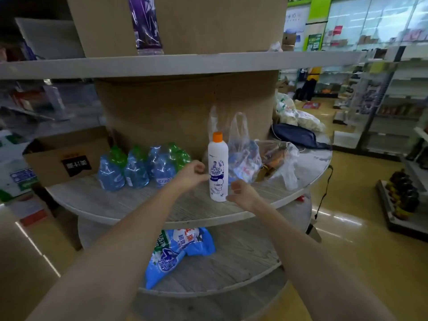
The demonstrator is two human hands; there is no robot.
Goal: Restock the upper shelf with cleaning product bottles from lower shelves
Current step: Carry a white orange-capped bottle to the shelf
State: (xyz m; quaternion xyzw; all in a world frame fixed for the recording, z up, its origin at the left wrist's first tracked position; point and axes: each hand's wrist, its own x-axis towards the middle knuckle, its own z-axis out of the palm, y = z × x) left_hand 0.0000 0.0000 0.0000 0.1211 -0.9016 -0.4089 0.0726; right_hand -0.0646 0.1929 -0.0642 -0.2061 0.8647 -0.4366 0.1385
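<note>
Standing upright on the round middle shelf [129, 205], near its front edge, the white cleaner bottle [217, 172] with the orange cap has its long axis vertical, cap up and label facing the person. It sits directly between the two hands, which flank it from the front. The left hand [191, 173] is at the bottle's left side about label height, fingers loosely curled, fingertips at or just off the bottle wall; whether they touch cannot be told. The right hand [240, 193] is lower, just beside the bottle's base on the right, fingers also loosely curled, with a small gap showing. Neither hand grips anything.

The left hand looks marginally nearer the bottle body and is at a better height for a wrap around the middle; the right would have to rise from the base to match it. Because the bottle stands tall and narrow, a sideways nudge could tip it toward the plastic bags [261, 158] just to its right.

To the bottle's left, shrink-wrapped blue and green packs [139, 167] stand toward the back. The upper shelf [162, 64] spans overhead, its visible stretch carrying cardboard boxes [208, 22].
</note>
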